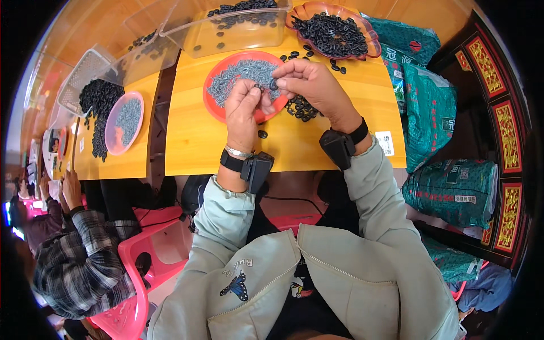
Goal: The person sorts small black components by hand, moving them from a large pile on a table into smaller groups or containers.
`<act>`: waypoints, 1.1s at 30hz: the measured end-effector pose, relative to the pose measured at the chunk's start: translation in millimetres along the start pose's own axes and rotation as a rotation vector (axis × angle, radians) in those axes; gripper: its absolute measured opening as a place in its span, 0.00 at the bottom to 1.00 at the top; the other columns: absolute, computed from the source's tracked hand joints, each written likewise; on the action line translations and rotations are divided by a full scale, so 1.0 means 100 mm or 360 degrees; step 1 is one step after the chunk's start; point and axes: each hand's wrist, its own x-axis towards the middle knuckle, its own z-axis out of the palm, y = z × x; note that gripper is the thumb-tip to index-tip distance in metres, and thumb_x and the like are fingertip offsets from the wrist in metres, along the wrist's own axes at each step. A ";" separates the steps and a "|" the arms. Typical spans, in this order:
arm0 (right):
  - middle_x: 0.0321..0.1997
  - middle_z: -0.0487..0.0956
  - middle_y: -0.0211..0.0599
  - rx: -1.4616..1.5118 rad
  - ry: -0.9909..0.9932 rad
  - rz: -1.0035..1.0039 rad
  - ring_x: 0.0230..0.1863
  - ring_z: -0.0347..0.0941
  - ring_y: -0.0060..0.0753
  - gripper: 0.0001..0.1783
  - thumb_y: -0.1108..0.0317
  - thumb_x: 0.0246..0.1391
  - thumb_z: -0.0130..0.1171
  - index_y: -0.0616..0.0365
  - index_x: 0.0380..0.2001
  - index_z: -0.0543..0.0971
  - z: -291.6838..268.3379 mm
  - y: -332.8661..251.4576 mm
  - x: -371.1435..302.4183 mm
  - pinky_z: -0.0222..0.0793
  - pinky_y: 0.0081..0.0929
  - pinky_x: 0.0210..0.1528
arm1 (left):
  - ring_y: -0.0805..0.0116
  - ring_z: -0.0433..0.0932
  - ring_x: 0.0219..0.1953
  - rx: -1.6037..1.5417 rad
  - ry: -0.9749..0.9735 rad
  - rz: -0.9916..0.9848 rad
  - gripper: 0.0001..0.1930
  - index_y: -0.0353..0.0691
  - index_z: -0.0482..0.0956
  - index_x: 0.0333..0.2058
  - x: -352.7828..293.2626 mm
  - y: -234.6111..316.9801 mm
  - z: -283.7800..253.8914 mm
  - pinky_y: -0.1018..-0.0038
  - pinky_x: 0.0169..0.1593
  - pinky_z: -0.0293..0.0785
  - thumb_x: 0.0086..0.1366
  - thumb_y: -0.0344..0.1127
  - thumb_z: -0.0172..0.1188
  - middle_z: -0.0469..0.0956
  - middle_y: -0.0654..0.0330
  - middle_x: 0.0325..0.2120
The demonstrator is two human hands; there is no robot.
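Observation:
My left hand (242,107) is closed in a pinch over a red plate (214,106) heaped with small grey screw-like pieces (232,76). Between its thumb and fingertip shows a small dark piece (259,86), mostly hidden. Just right of it, my right hand (310,85) pinches a black oval plastic piece (273,84). The fingertips of both hands are close together. Below my right hand, several black oval pieces (303,109) lie in a loose pile beside the plate. One single black piece (262,134) sits near the table's front edge.
An amber scalloped bowl (374,48) of black pieces stands at the back right, and a clear plastic bin (226,41) at the back. A pink plate (113,143) and a black heap (101,96) are on the left table, where another person (85,249) sits. Green bags (428,113) line the right.

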 end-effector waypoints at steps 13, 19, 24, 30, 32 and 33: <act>0.33 0.79 0.35 0.0080 -0.0070 -0.0099 0.33 0.74 0.19 0.17 0.77 0.47 0.57 0.71 0.42 0.75 0.15 0.01 -0.02 0.71 0.16 0.38 | 0.68 0.74 0.23 -0.0241 -0.0035 -0.0034 0.07 0.36 0.67 0.34 0.03 -0.04 -0.07 0.78 0.30 0.70 0.65 0.34 0.47 0.74 0.57 0.22; 0.34 0.79 0.32 -0.0142 -0.0105 -0.0134 0.34 0.74 0.17 0.14 0.77 0.51 0.56 0.67 0.43 0.76 0.20 0.03 -0.03 0.70 0.14 0.39 | 0.69 0.73 0.23 -0.0152 0.0010 -0.0060 0.06 0.37 0.67 0.34 0.03 -0.02 -0.10 0.78 0.30 0.70 0.65 0.33 0.46 0.73 0.58 0.21; 0.31 0.79 0.32 -0.0794 -0.0106 -0.0560 0.30 0.72 0.17 0.11 0.73 0.54 0.52 0.68 0.39 0.77 0.19 0.05 -0.01 0.69 0.15 0.35 | 0.74 0.71 0.22 -0.0126 0.0036 -0.0025 0.07 0.36 0.68 0.33 0.04 -0.03 -0.09 0.81 0.29 0.69 0.65 0.33 0.45 0.73 0.60 0.22; 0.25 0.76 0.26 -0.0250 0.0048 -0.0116 0.26 0.70 0.15 0.10 0.69 0.57 0.50 0.65 0.34 0.77 0.19 0.18 0.05 0.67 0.14 0.30 | 0.68 0.71 0.23 -0.0186 -0.0093 -0.0046 0.07 0.37 0.67 0.34 0.02 -0.02 -0.05 0.77 0.31 0.68 0.65 0.34 0.45 0.72 0.57 0.21; 0.25 0.76 0.25 0.0017 0.0019 0.0017 0.25 0.70 0.14 0.10 0.68 0.57 0.52 0.63 0.36 0.78 0.14 0.22 0.06 0.67 0.14 0.30 | 0.68 0.71 0.23 -0.0241 -0.0103 -0.0054 0.07 0.37 0.67 0.34 0.02 -0.01 -0.04 0.77 0.31 0.68 0.65 0.34 0.46 0.72 0.57 0.22; 0.25 0.76 0.25 0.0016 0.0020 0.0017 0.25 0.70 0.14 0.10 0.68 0.57 0.52 0.63 0.36 0.78 0.14 0.22 0.06 0.67 0.14 0.30 | 0.68 0.71 0.23 -0.0297 -0.0109 -0.0059 0.07 0.36 0.67 0.34 0.02 -0.01 -0.03 0.77 0.31 0.68 0.65 0.35 0.47 0.72 0.56 0.22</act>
